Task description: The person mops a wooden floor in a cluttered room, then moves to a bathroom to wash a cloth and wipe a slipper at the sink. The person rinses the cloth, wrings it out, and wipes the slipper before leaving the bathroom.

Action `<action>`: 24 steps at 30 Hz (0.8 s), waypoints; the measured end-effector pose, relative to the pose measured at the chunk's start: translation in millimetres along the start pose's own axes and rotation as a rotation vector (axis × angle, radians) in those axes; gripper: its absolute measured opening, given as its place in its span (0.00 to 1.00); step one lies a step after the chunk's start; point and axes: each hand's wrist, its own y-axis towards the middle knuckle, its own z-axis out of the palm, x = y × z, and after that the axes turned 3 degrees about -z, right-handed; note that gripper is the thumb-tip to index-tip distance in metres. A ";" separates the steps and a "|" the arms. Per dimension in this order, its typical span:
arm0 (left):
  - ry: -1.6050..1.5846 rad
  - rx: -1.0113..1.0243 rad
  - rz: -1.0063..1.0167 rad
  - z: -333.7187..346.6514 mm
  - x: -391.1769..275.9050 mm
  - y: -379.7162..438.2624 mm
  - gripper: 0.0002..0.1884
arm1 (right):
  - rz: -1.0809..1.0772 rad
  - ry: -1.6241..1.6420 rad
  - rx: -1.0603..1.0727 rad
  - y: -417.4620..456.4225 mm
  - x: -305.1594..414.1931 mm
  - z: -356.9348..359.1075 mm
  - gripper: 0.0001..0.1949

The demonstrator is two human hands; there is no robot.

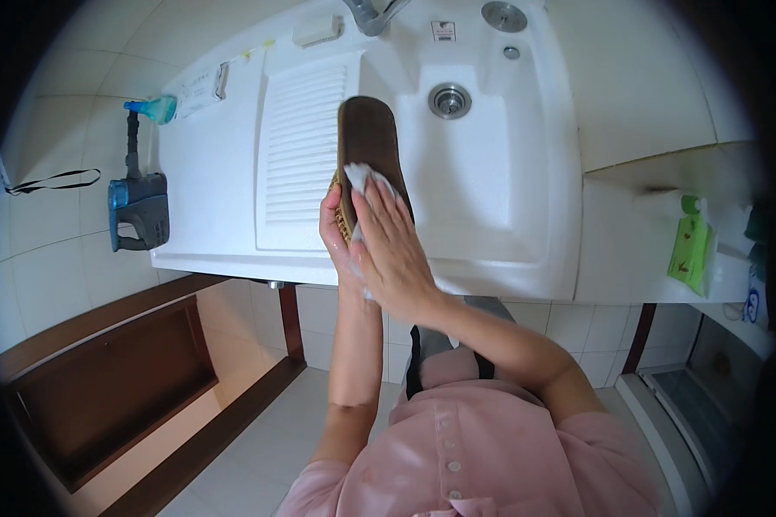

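Observation:
My left hand point(330, 216) grips a slipper-like shoe point(370, 129) from its left side and from below. The shoe's long, rounded, dark brown face is turned up, with a tan edge and a woven-looking band low on the left. Flat on that face lies my right hand point(391, 249), pressing a crumpled white cloth or wipe point(357, 176) against it. Part of the cloth is hidden under my fingers, and the near end of the shoe is behind my hands. The shoe is held above the white laundry sink point(546, 213), between its ribbed washboard point(306, 148) and its basin.
A faucet point(372, 19) and a soap-box-like white case point(317, 31) are at the sink's back. The drain point(450, 101) lies in the basin. At left are a blue-grey handheld vacuum point(139, 210) and a teal-blue bottle point(158, 110). A green wipes pack point(690, 252) is on the right ledge.

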 end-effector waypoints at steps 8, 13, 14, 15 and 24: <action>-0.291 0.001 -0.243 11.1 -12.1 -2.1 0.18 | -0.012 -0.041 -0.023 20.9 -12.3 -1.5 0.30; -0.210 -0.142 -0.194 10.5 -0.3 -16.9 0.16 | -0.093 -0.104 -0.140 45.7 -13.8 -12.3 0.29; -0.240 -0.060 -0.262 6.3 3.1 -19.9 0.15 | -0.049 -0.145 -0.214 68.0 -25.5 -15.7 0.28; -0.365 -0.065 -0.380 2.7 8.4 -20.2 0.16 | 0.072 0.010 -0.236 86.0 -30.4 -19.5 0.28; -0.211 -0.154 -0.283 -2.3 -0.7 -14.7 0.15 | -0.129 -0.164 -0.178 60.8 -23.2 -5.7 0.26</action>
